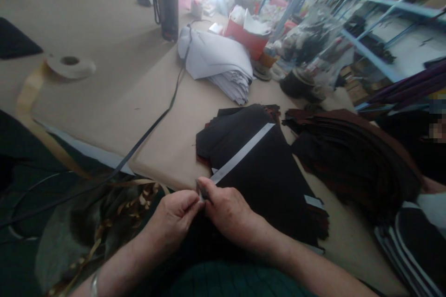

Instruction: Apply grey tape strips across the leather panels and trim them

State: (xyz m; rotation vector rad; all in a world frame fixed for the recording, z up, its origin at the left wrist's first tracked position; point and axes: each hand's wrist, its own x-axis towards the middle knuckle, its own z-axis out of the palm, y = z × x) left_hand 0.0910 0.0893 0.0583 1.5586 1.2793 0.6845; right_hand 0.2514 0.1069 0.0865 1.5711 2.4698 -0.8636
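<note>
A stack of dark cut fabric pieces [268, 181] lies on the paper-covered table in front of me. A pale grey strip [244, 151] runs diagonally across the top piece. Both hands meet at the strip's near end by the table's front edge. My left hand [172, 220] is closed in a pinch against that end. My right hand [228, 211] is closed too, its fingertips gripping the strip's end.
A second pile of dark brown pieces [351, 158] lies to the right. Folded grey cloth [218, 62] and a red box [245, 37] sit further back. A tape roll [70, 65] rests at the left; a black strap [163, 111] crosses the table. Blue shelving stands behind.
</note>
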